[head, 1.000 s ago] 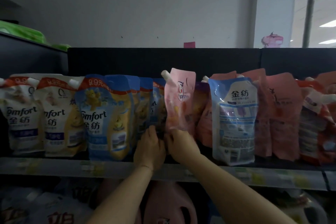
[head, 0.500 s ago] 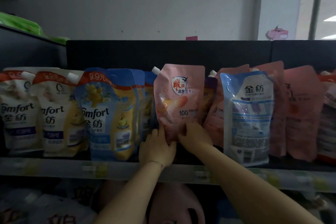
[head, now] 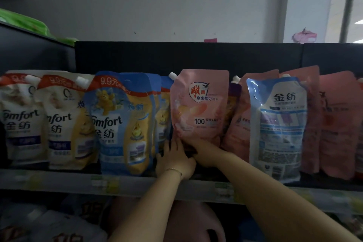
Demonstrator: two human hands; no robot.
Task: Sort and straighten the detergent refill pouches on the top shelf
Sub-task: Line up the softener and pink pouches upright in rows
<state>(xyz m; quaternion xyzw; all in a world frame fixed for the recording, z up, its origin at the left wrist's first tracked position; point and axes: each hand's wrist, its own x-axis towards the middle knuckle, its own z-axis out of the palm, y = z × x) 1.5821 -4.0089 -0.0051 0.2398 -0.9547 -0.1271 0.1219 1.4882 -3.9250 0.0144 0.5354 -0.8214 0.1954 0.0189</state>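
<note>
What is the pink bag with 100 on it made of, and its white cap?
The pink pouch looks like soft, slightly shiny plastic film: it wrinkles and bulges. Its white cap is probably hard, matte plastic; too small to be sure.

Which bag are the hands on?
The pink pouch in the middle, with a red shield logo and "100" on its front. The left hand and right hand are at its bottom edge, beside the blue-and-yellow pouch.

A glossy pink spouted plastic refill pouch (head: pixel 199 104) is upright, front outward. The right hand (head: pixel 205 151) grips its lower edge and the left hand (head: pixel 174 160) touches its lower corner. Left of it stand blue-and-yellow pouches (head: pixel 123 124), then cream-white pouches (head: pixel 21 120). Right of it lean salmon-pink pouches (head: pixel 237 124) and a pale-blue pouch (head: pixel 279 127).
</note>
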